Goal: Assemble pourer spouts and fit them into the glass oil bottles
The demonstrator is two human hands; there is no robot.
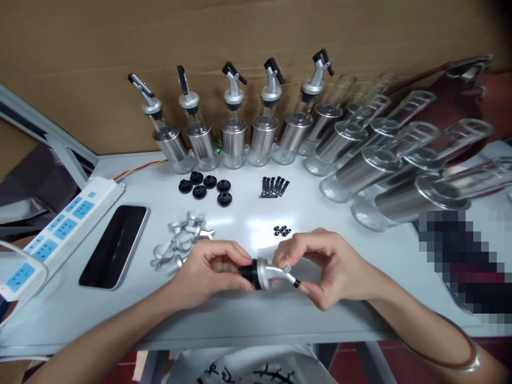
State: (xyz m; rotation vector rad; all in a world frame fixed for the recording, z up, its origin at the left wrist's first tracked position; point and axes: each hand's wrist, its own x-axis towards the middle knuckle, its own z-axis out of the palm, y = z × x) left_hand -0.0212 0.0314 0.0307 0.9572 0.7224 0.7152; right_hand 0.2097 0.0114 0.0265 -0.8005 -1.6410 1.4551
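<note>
Both hands are gripping one silver pourer spout (269, 273) just above the near edge of the table (256, 314): the left hand (212, 272) is pinching its black collar to steady it, while the right hand (328, 269) is pinching the angled tip, seemingly black-capped.

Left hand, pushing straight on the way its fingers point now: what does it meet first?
The left hand points right: first the pourer spout it pinches, then the right hand on the tip, seemingly level.
</note>
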